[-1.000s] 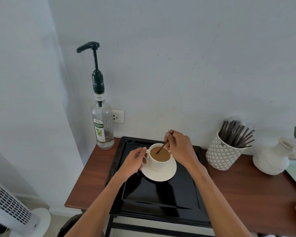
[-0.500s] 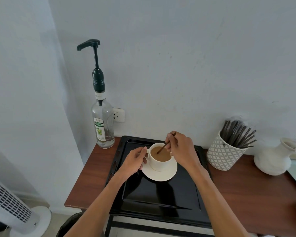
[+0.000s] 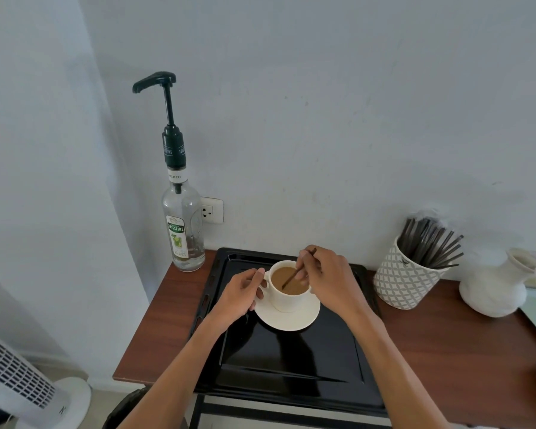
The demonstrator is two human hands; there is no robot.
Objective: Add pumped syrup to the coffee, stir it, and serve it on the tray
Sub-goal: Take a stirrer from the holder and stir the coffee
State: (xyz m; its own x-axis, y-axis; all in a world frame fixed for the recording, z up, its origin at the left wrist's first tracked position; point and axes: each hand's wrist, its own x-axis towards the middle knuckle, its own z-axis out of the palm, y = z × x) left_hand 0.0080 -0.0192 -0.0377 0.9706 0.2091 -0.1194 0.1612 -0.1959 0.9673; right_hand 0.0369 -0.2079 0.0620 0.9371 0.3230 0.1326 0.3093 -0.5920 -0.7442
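The right hand (image 3: 331, 280) has its fingers pinched on a thin dark stir stick (image 3: 294, 274) whose tip is sunk in the coffee; the left hand (image 3: 242, 292) has its fingers closed on the handle of the white cup (image 3: 287, 297). The cup stands on its saucer (image 3: 291, 320) on the black tray (image 3: 291, 360). Small, slow circles would probably avoid slopping. The syrup bottle (image 3: 183, 230) reads "TEISSEIRE" and "MOJITO".
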